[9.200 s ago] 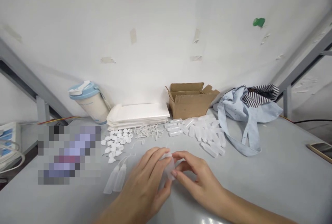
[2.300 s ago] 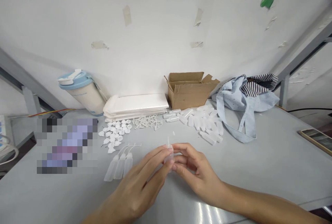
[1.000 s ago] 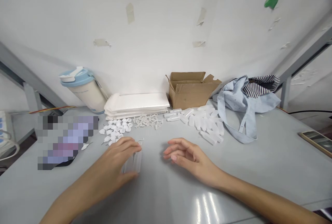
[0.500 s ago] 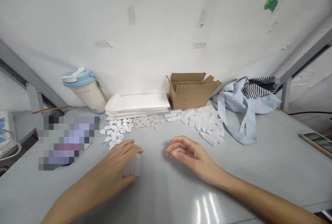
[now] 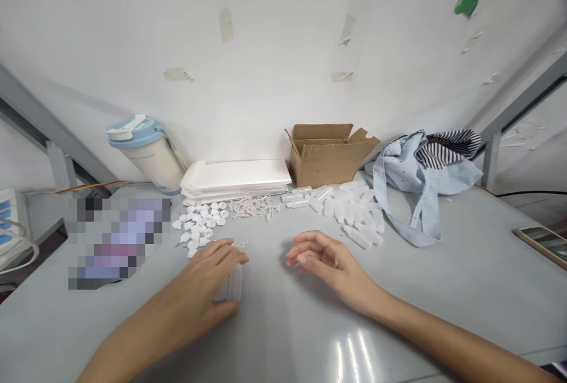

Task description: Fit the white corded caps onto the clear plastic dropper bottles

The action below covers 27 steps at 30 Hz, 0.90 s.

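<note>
The left hand (image 5: 201,288) is being laid palm down over a small group of translucent plastic bottles (image 5: 233,282) near the front edge of the bench (image 5: 443,288), a little left of its middle. Its fingers are being kept together and curved over the bottles, with the thumb being pressed against their near side; only the right-hand bottle of the group is being left uncovered, so whether the bottles are being gripped or merely covered cannot be told. Thin bent needle tips are being shown just past the fingertips.

The right hand (image 5: 330,262) is being held just above the bench beside the bottles, apart from them, with its fingers loosely curled, slightly spread and clamped on nothing.

Toward the back edge, a scatter of white caps (image 5: 199,226), a heap of small white tips (image 5: 257,208) and a pile of empty bottles (image 5: 349,211) are being kept in a row. Behind them, a stack of white bags (image 5: 234,179), a cardboard box (image 5: 328,158) and a blue-lidded cup (image 5: 144,155) are being kept against the wall. A blue cloth bag (image 5: 420,182) is lying toward the back right corner.
</note>
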Each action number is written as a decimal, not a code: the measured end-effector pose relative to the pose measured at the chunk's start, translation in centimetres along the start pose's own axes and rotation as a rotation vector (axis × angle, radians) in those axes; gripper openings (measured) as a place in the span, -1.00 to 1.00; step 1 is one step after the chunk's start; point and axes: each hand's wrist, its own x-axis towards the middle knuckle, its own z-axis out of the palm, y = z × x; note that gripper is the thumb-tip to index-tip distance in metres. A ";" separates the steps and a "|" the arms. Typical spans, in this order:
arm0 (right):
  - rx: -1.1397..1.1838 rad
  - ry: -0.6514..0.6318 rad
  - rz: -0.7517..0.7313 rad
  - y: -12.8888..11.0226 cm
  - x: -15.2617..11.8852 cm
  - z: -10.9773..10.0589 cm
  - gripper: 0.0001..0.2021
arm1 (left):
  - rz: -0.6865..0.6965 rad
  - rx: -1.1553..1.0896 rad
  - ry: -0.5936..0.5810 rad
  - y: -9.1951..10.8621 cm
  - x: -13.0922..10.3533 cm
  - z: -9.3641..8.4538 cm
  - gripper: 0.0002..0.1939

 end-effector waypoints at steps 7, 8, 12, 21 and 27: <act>-0.012 0.012 -0.019 0.0 0.1 0.0 -0.71 | 0.004 0.024 -0.001 -0.3 -0.1 0.0 -0.52; -0.015 0.012 -0.020 0.0 0.1 0.0 -0.72 | 0.008 0.026 -0.002 -0.3 -0.2 0.1 -0.52; -0.038 0.024 -0.020 -0.1 0.1 0.0 -0.73 | 0.020 0.017 0.007 -0.5 -0.4 0.2 -0.48; -0.604 0.140 -0.294 0.9 1.1 -1.8 -0.77 | 0.077 0.028 0.180 0.4 1.5 1.0 -0.45; -1.329 0.129 -0.566 1.8 4.1 -4.1 -0.61 | 0.093 0.098 0.180 1.4 4.0 0.8 -0.54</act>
